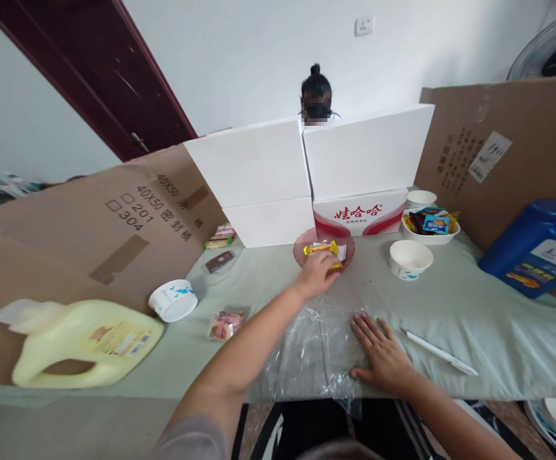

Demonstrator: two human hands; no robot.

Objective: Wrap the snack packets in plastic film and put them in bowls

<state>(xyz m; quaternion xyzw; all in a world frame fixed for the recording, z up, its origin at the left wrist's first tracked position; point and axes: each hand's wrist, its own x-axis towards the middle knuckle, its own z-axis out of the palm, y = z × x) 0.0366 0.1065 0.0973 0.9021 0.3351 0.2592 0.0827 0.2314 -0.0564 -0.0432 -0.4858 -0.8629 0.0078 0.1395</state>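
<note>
Right hand (pixel 384 359) flat, fingers spread, clear plastic film (pixel 307 348) at their left, white pen (pixel 441 352) right; farther, left hand (pixel 315 275), grip unclear, yellow-wrapped snacks (pixel 313 249) at its fingertips inside a pink bowl (pixel 298 250)

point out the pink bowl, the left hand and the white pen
Pink bowl (pixel 298 252), head view: its left wall
Left hand (pixel 317 273), head view: back of the hand
White pen (pixel 439 352), head view: middle of its barrel

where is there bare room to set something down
Bare cloth shows between the white pen and blue bottle, and between the brown packet and pink bowl. Back right is crowded: the snack dish sits between two white bowls.
</note>
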